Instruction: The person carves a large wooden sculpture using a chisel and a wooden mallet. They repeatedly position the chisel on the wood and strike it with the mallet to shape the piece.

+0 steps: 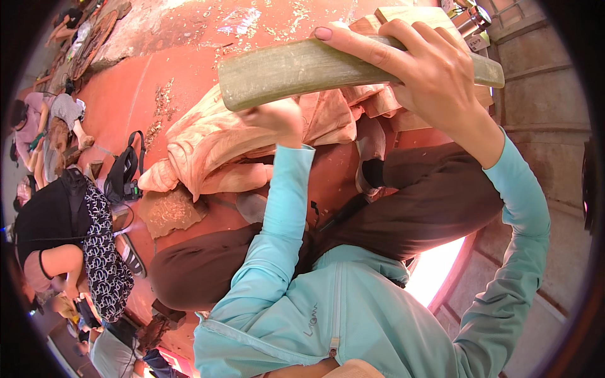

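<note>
In my right hand (435, 72), raised at the upper right, is a long greenish wooden mallet (283, 72), flat-sided like a club. My fingers wrap round its narrower part, with the thumb laid along it. The broad end reaches left, over my left hand (285, 121). That hand is curled and blurred, partly covered by the mallet; what it grips is hidden. Below it lies a large pale wood carving (217, 145) with flowing, fold-like grooves, on the floor in front of my legs.
Wood blocks (381, 101) stand beyond the carving at the right. Shavings (165, 104) are scattered over the reddish floor. A flat wood piece (170, 211) and a black backpack (124, 167) lie to the left. Several people sit farther left, one in black (50, 211). A wall (535, 107) rises at the right.
</note>
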Demonstrator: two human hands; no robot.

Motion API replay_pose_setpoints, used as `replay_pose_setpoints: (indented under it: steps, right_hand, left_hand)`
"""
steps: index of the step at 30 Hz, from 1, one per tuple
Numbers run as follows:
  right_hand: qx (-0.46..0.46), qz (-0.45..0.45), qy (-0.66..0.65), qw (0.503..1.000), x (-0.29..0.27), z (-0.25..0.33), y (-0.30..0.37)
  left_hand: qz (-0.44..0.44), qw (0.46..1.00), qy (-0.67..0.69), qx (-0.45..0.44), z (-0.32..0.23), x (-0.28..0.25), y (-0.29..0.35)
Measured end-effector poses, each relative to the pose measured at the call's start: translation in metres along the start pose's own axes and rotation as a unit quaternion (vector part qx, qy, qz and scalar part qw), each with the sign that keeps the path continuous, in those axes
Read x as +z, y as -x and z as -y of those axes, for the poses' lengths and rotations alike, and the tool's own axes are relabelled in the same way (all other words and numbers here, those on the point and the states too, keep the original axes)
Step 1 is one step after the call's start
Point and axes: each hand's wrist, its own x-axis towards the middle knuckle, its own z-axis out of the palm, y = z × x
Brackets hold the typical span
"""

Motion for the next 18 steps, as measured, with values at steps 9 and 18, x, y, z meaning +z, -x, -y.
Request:
replay_pose_setpoints:
  steps: [9, 18]
  right_hand:
    - [0.015, 0.025, -0.045, 0.999, -0.004, -0.003, 0.002]
    - [0.042, -0.009, -0.133, 0.99, 0.0, -0.013, 0.006]
  left_hand:
    - [0.125, 0.974, -0.101, 0.163, 0.037, -0.019, -0.006]
    - [0.179, 0.966, -0.106, 0.151, 0.037, -0.016, 0.001]
